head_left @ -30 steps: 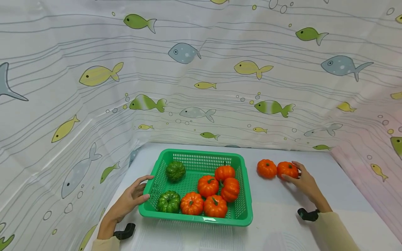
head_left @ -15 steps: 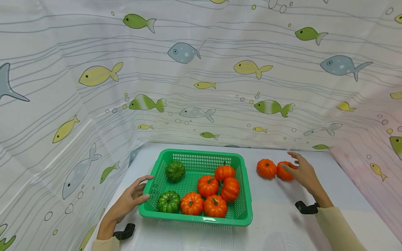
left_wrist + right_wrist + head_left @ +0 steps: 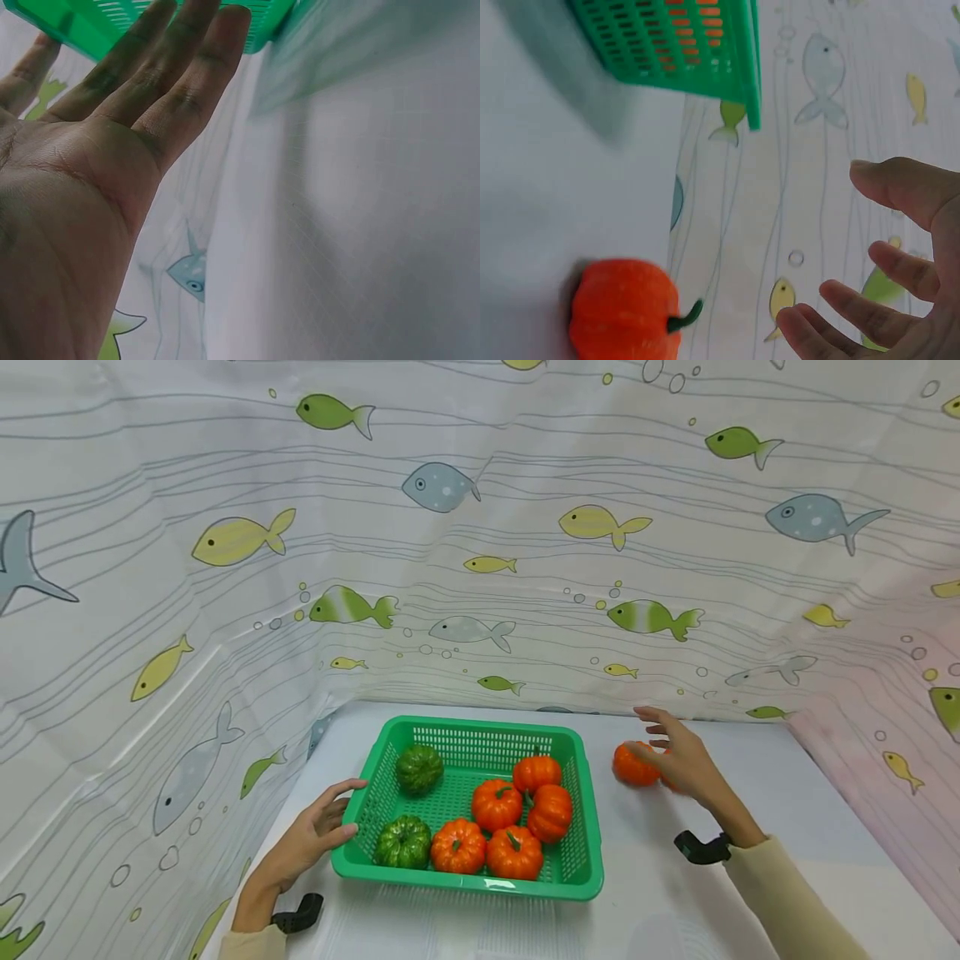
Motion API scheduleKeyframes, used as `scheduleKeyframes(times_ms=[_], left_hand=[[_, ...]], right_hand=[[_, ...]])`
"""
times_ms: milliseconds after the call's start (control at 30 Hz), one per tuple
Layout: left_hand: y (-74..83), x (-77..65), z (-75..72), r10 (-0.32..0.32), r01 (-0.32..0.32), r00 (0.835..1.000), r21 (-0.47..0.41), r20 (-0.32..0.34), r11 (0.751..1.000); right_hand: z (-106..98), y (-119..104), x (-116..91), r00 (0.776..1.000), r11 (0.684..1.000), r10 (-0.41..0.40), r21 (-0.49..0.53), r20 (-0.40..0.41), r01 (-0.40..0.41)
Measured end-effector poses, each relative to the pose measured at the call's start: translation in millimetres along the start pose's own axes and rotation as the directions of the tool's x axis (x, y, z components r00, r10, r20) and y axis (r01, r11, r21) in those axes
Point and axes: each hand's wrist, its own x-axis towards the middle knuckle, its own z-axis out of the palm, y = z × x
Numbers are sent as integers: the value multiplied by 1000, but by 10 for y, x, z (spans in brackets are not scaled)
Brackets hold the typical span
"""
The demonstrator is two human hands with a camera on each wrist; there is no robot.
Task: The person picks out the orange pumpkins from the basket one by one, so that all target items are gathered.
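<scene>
A green basket [image 3: 498, 886] stands on the white bench [image 3: 630, 893], nearer the bench's left edge than its right, its back rim close to the bench's back edge. Two green pumpkins sit in it along the left side, one at the back [image 3: 419, 769] and one at the front left corner [image 3: 403, 842]. Five orange pumpkins [image 3: 497, 805] cluster in the middle and right of it, several touching.

The left hand [image 3: 306, 837] is at the basket's left rim, near the bench's left edge. Its fingers are apart and gently bent, the tips at the rim; how firmly they touch, I cannot tell.

The right hand [image 3: 684, 762] hovers over the bench toward its back edge, fingers apart and thumb held away from them. Below it, between the basket and the bench's right edge, lie two more orange pumpkins: the nearer to the basket [image 3: 628, 768] is partly covered by the hand in the head view, the other [image 3: 670, 785] mostly hidden. In the right wrist view, one upright pumpkin with a dark green stem [image 3: 685, 317] shows well apart from the fingers.
</scene>
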Motion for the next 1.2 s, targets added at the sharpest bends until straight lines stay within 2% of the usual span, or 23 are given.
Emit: scheduleKeyframes(times_ms=[267,467,867,1200], left_hand=[[-27,13,-11,7,-6,1000,-5,22,1000],[-23,9,-15,11,-11,1000,-6,5,1000],[10,5,2,4,-4,1000,1,-5,1000],[-9,-8,-1,5,-5,1000,-8,3,1000]], right_hand=[[188,-282,16,992,991,-117,77,47,113],[363,-488,2,973,973,-218,99,75,210],[654,-862,9,924,939,-330,164,192,301],[845,-1101,26,864,907,-419,186,281,379]])
